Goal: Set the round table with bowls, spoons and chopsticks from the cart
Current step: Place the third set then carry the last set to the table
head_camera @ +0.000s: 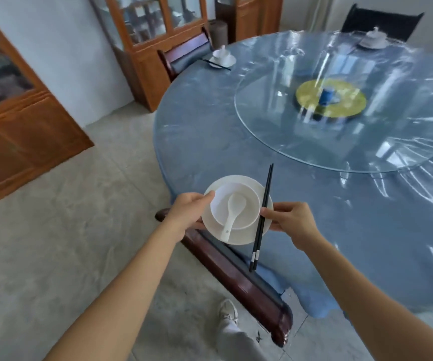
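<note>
Table edge: the round table (210, 131), under a blue cloth with clear plastic over it, curves from 11 o'clock down to 5 o'clock; its near rim passes just under the held plate.
Open room: bare tiled floor (66, 230) spreads from 7 to 10 o'clock; the tabletop between the rim and the glass turntable (275, 131) at 1 o'clock is bare.
Obstacle: a dark wooden chair back (236, 272) lies along the rim at 6 o'clock, directly below the plate.
Left hand (188, 212): closed on the plate's left rim, thumb on top against the bowl's side.
Right hand (292, 222): closed on the plate's right rim, thumb pinning the chopsticks down.
Plate (236, 234): white, held level between both hands, over the table's edge.
Bowl (246, 204): white, sits on the plate.
Spoon (232, 213): white, scoop inside the bowl, handle out over its near lip.
Chopsticks (262, 217): black pair across the plate's right side, tips pointing to 12 o'clock.
Far settings: a bowl on a plate at 11 o'clock (222, 57), dark chopsticks beside it; another at 1 o'clock (373, 39).
</note>
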### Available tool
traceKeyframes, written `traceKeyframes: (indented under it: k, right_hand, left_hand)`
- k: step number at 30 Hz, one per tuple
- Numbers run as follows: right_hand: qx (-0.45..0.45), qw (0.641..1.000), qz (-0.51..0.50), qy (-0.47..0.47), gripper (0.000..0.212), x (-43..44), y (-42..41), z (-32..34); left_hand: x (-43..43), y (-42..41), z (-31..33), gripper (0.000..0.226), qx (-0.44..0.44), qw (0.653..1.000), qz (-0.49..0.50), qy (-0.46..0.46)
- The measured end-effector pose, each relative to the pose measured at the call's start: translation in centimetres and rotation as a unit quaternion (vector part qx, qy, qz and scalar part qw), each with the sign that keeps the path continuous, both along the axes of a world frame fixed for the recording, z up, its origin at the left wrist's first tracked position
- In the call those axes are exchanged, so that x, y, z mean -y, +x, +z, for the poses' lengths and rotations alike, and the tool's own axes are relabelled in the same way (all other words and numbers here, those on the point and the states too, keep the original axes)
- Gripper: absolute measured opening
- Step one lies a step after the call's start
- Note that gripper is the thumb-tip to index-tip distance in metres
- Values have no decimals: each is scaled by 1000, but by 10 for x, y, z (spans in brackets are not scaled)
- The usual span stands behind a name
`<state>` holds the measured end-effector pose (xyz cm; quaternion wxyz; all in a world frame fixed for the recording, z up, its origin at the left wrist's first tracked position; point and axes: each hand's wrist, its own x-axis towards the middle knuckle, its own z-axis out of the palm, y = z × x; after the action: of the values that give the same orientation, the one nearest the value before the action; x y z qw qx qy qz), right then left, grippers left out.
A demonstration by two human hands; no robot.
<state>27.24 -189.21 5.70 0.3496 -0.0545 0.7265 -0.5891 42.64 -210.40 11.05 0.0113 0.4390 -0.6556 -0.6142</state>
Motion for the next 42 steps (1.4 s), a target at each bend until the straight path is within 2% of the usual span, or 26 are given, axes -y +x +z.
traceKeyframes:
  k: [3, 7, 17, 21, 25, 31, 35, 42]
  right_hand:
    - [20, 999, -43, 15, 38, 8, -11, -20]
    - [46, 991, -115, 41, 20, 17, -18, -44]
    - [102, 956, -237, 138, 14, 44, -14, -116]
    - [83, 942, -268, 183, 19, 53, -17, -127]
    - [50, 928, -288, 232, 30, 58, -24, -130]
    - [22, 920, -292, 260, 18, 62, -30, -129]
    - [3, 915, -287, 283, 25, 65, -32, -126]
    - [-17, 920, -281, 274, 27, 64, -29, -131]
  left_hand:
    - [21, -36, -19, 31, 26, 999, -41, 6]
    - [41, -79, -52, 35, 55, 994, -88, 14]
    - [75, -153, -141, 46, 145, 965, -217, 0]
    - [85, -174, -158, 31, 156, 951, -266, 3]
    - [90, -191, -165, 36, 159, 947, -278, 0]
    - [90, -201, -170, 37, 139, 946, -292, 0]
    - [92, -198, -170, 40, 122, 951, -283, 1]
    - [94, -182, -174, 75, 85, 959, -271, 6]
